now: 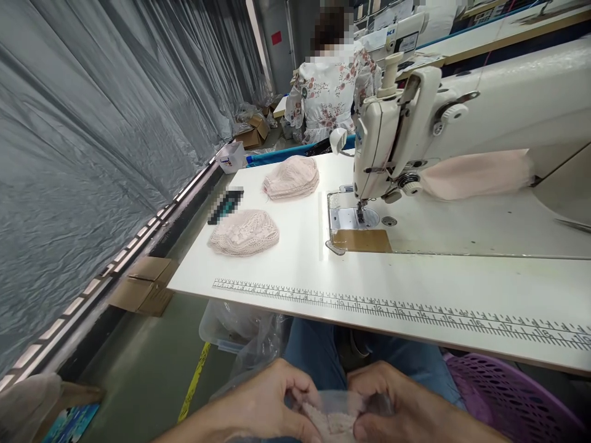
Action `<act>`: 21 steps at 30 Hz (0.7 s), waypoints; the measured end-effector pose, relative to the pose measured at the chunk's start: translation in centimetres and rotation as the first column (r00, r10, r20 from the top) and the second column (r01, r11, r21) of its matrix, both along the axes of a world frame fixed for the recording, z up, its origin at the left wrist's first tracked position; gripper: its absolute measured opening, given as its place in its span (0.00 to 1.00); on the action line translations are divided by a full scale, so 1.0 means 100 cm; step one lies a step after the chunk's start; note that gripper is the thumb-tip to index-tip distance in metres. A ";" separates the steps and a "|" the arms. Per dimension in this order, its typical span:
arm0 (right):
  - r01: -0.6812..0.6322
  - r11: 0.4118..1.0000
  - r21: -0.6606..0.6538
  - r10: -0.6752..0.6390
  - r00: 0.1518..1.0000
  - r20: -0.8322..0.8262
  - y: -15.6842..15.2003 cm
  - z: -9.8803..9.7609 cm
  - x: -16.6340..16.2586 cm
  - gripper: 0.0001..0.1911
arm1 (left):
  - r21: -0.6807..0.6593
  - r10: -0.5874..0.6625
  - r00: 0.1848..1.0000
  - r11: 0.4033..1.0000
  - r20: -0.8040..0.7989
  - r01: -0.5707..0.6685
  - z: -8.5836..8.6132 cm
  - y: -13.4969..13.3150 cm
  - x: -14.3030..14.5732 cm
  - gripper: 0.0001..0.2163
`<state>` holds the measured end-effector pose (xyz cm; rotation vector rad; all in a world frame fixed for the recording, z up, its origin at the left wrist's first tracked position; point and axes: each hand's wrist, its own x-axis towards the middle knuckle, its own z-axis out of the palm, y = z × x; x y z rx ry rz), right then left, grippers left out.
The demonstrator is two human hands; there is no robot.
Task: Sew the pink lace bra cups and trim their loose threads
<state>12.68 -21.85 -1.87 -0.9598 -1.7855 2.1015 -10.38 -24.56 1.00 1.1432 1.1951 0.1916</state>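
I see the pale lace piece (339,427) directly between the left hand (265,403) and right hand (401,400), below the table's (295,264) front edge, fingers pinched onto its sides, long axis unclear

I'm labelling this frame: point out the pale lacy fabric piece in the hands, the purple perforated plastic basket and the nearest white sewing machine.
Pale lacy fabric piece (336,424): head view, its visible middle.
Purple perforated plastic basket (517,389): head view, wall.
Nearest white sewing machine (501,111): head view, arm.
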 end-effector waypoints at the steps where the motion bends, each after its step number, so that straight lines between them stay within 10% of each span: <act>1: -0.010 1.000 -0.011 0.010 1.000 -0.012 0.001 -0.001 0.002 0.15 | 0.009 -0.008 1.000 1.000 -0.007 0.008 -0.001 -0.001 -0.002 0.20; 21: 0.004 1.000 -0.019 -0.003 0.998 0.067 0.002 0.003 0.007 0.12 | -0.025 0.053 0.997 0.998 -0.063 -0.054 -0.002 -0.002 -0.001 0.24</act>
